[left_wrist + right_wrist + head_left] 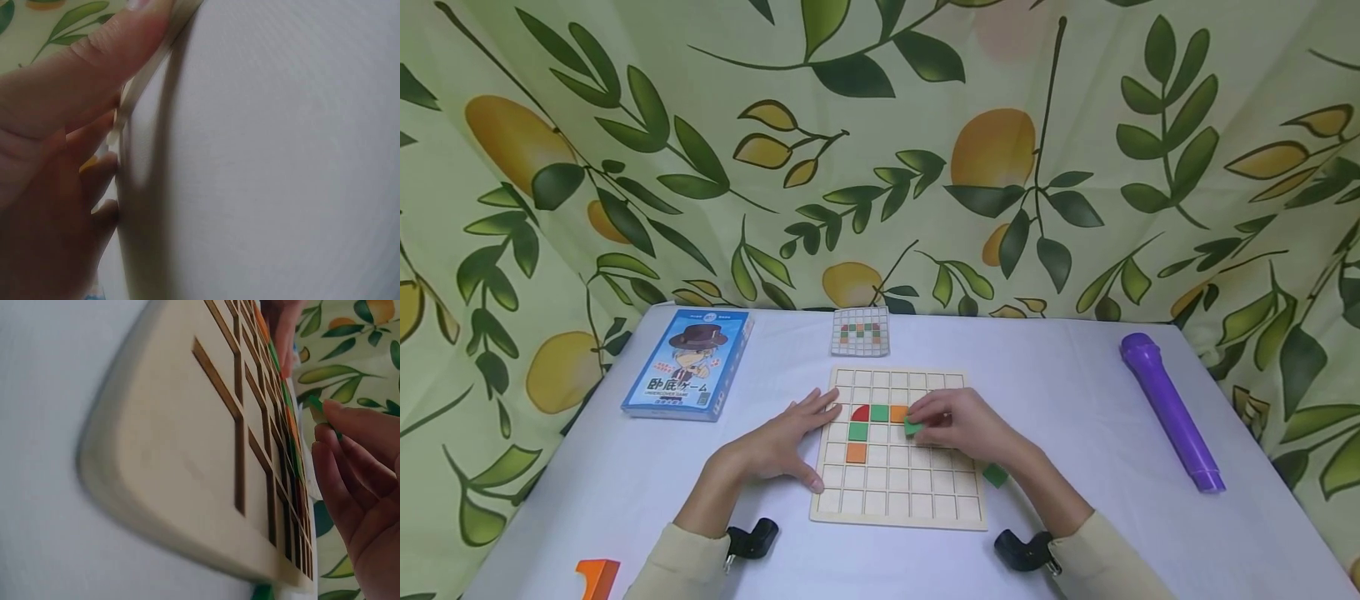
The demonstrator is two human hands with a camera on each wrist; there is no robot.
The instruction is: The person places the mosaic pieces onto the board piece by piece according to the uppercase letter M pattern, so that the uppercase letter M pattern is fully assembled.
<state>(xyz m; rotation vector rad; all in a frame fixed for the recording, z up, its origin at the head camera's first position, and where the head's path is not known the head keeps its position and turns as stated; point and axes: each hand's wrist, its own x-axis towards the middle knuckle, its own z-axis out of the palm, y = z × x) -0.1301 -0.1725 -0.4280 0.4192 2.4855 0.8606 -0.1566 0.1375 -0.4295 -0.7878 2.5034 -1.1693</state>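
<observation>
A wooden grid board [898, 504] lies on the white table. My left hand [772, 440] rests along its left edge, fingers spread, the thumb near the lower corner. Between thumb and fingertips my right hand [961, 425] pinches a green square tile [317, 410], held tilted over the upper middle of the grid. Just left of it a red quarter-round tile [861, 412], a green tile [880, 413] and an orange tile [898, 413] sit in one row. Below the red one come another green tile [858, 432] and an orange tile [856, 453].
A loose green tile [995, 475] lies by the board's right edge, beneath my right wrist. Behind the board is a small pattern card [860, 332]. A blue game box [688, 364] lies at left, a purple tube [1172, 412] at right, an orange piece [598, 577] at front left.
</observation>
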